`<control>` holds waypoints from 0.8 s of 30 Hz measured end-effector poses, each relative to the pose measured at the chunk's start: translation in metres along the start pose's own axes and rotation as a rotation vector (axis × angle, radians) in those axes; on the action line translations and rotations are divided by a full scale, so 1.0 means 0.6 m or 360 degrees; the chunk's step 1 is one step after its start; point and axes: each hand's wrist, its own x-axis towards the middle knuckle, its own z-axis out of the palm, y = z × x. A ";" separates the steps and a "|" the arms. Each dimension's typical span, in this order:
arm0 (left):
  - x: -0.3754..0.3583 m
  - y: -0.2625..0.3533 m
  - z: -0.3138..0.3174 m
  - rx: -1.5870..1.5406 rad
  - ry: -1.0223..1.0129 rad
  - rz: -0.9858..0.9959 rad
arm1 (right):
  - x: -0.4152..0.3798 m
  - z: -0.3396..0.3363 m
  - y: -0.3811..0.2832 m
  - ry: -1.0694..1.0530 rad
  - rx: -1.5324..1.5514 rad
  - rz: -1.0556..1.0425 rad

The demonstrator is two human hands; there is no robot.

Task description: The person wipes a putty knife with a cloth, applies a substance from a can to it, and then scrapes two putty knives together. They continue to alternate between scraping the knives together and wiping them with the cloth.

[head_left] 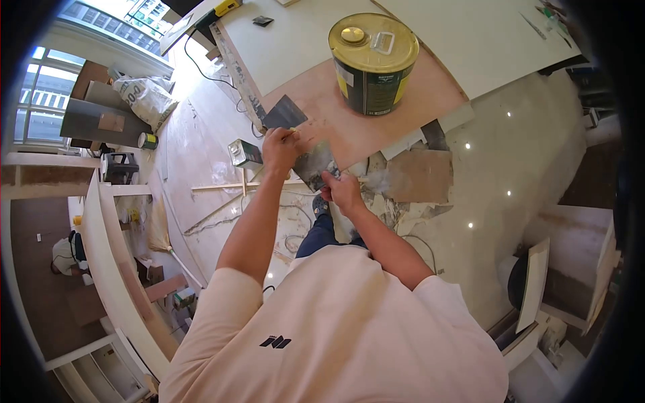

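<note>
My left hand [279, 149] is closed in a pinch at the near edge of the workbench. A small, thin yellowish thing shows at its fingertips, too small to name. My right hand [342, 191] grips the lower corner of a dark flat sheet [314, 163] with greyish smears, thumb on top. The sheet is tilted between my two hands. Just beyond my left hand lies another dark square piece [285, 113] on the pinkish board [430, 94]. A large black can with a gold lid [373, 77] stands upright on that board, beyond both hands.
A small rectangular tin [245, 154] stands left of my left arm. Wooden strips [228, 188], cables and scraps litter the floor. A brown board piece [420, 176] lies right of my right hand. A white sack [144, 101] leans at left. Another person [67, 254] is at far left.
</note>
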 end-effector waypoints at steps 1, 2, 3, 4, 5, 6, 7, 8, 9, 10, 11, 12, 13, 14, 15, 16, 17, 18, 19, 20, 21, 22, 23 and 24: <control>-0.012 0.015 -0.023 0.0056 -0.0065 0.0076 | 0.004 -0.002 0.001 -0.0006 -0.0022 -0.0034; -0.031 0.029 -0.045 0.0114 -0.0134 0.0144 | 0.007 -0.003 0.005 -0.0011 -0.0044 -0.0057; -0.061 0.044 -0.057 0.0119 -0.0313 0.0103 | 0.007 -0.005 0.010 -0.0020 -0.0072 -0.0076; -0.082 0.038 -0.052 0.0128 -0.0347 0.0116 | 0.010 -0.006 0.011 -0.0030 -0.0045 -0.0052; -0.101 0.023 -0.044 0.0138 -0.0382 0.0127 | 0.011 -0.005 0.013 -0.0041 -0.0016 -0.0024; -0.108 0.024 -0.040 0.0147 -0.0421 0.0138 | 0.010 -0.003 0.008 -0.0049 0.0014 0.0005; -0.102 0.024 -0.031 0.0131 -0.0404 0.0124 | 0.017 -0.003 -0.001 -0.0045 -0.0031 -0.0028; -0.086 0.024 -0.014 0.0164 -0.0347 0.0126 | 0.020 -0.008 -0.008 -0.0042 -0.0089 -0.0048; -0.071 0.026 -0.004 0.0208 -0.0304 0.0102 | 0.003 -0.007 -0.001 -0.0047 -0.0145 -0.0037; -0.049 0.030 0.006 0.0243 -0.0239 0.0114 | 0.000 -0.006 0.002 -0.0027 -0.0089 -0.0008; -0.039 0.030 0.010 0.0206 -0.0251 0.0089 | 0.001 -0.004 -0.002 -0.0010 -0.0036 0.0000; -0.044 0.020 0.007 0.0244 -0.0265 0.0182 | -0.001 -0.001 -0.003 -0.0001 0.0019 0.0015; -0.050 0.013 -0.001 0.0287 -0.0270 0.0283 | -0.001 0.000 -0.003 -0.0012 -0.0018 0.0028; -0.057 0.004 -0.007 0.0329 -0.0278 0.0386 | 0.000 0.000 -0.003 -0.0018 -0.0054 0.0040; -0.085 0.010 -0.024 0.0217 -0.0367 0.0338 | 0.004 -0.004 -0.003 -0.0024 -0.0097 0.0061; -0.086 0.010 -0.028 0.0189 -0.0377 0.0350 | 0.004 -0.003 -0.011 -0.0013 -0.0066 0.0041; -0.089 0.007 -0.034 0.0168 -0.0403 0.0361 | 0.002 0.000 -0.015 0.0005 -0.0023 0.0032; -0.097 0.002 -0.038 0.0141 -0.0435 0.0363 | -0.004 0.001 -0.012 0.0026 0.0015 0.0033; -0.070 0.001 -0.026 0.0226 -0.0414 0.0340 | -0.006 0.001 -0.005 0.0024 0.0037 0.0053; -0.047 0.006 -0.015 0.0210 -0.0412 0.0346 | -0.004 0.002 -0.006 0.0024 0.0061 0.0058; -0.026 0.022 -0.004 0.0192 -0.0417 0.0364 | 0.000 0.002 -0.005 0.0034 0.0094 0.0056; -0.021 0.034 0.002 0.0172 -0.0428 0.0374 | -0.005 0.001 0.000 0.0036 0.0024 0.0051; -0.025 0.027 -0.004 0.0252 -0.0498 0.0335 | -0.007 0.000 0.002 0.0031 -0.0050 0.0039; -0.035 0.023 -0.015 0.0202 -0.0550 0.0345 | 0.000 -0.001 -0.006 0.0022 -0.0126 0.0007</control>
